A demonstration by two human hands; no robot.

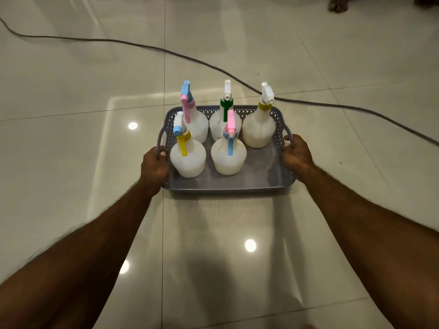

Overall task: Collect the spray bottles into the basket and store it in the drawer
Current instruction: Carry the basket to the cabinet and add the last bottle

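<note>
A grey perforated basket (261, 179) is held over the tiled floor. Several white spray bottles stand upright inside it: one with a yellow trigger (188, 157) at front left, one with a pink head and blue trigger (228, 157) at front middle, and others with pink, green and yellow collars along the back. The basket's front right corner holds no bottle. My left hand (153, 168) grips the left handle. My right hand (298, 156) grips the right handle. No drawer is in view.
A dark cable (142, 45) runs across the glossy cream floor tiles behind the basket, from far left to right. Someone's feet (337, 4) show at the top right edge. Ceiling lights reflect in the tiles.
</note>
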